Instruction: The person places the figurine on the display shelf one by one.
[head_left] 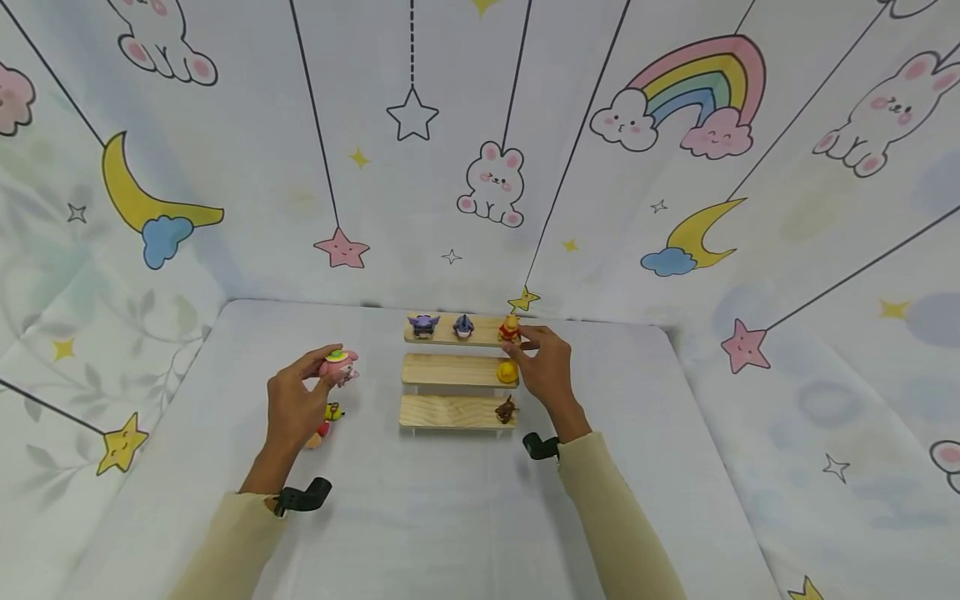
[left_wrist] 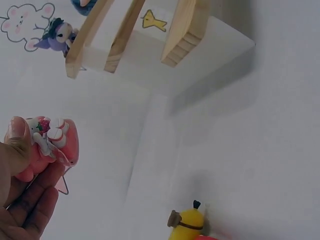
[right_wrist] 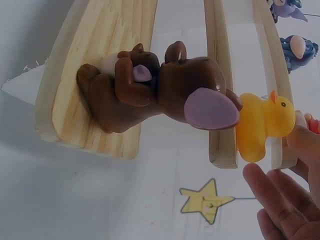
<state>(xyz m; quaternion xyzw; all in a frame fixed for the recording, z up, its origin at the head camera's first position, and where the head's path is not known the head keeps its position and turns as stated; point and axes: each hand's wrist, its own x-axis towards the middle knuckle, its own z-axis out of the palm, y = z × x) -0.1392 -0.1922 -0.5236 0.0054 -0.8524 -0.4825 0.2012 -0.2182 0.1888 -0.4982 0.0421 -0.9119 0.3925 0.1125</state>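
My left hand (head_left: 295,406) holds a pink figurine (head_left: 340,367) with a green and yellow hat, raised left of a three-tier wooden shelf (head_left: 442,371). The left wrist view shows thumb and fingers around this pink figurine (left_wrist: 65,145). At the right end of the top tier, my right hand (head_left: 549,367) pinches a red and yellow bear figurine (head_left: 509,327), mostly hidden by the thumb in the right wrist view. Just below those fingers a yellow duck (right_wrist: 265,125) sits on the middle tier. A brown, big-eared figurine (right_wrist: 190,90) sits on the bottom tier.
A purple figurine (head_left: 423,325) and a blue donkey figurine (head_left: 463,326) stand on the top tier. Beside my left wrist, a yellow and red figurine (head_left: 332,412) is on the white table (head_left: 450,517). A printed cloth backdrop (head_left: 435,192) rises behind the shelf.
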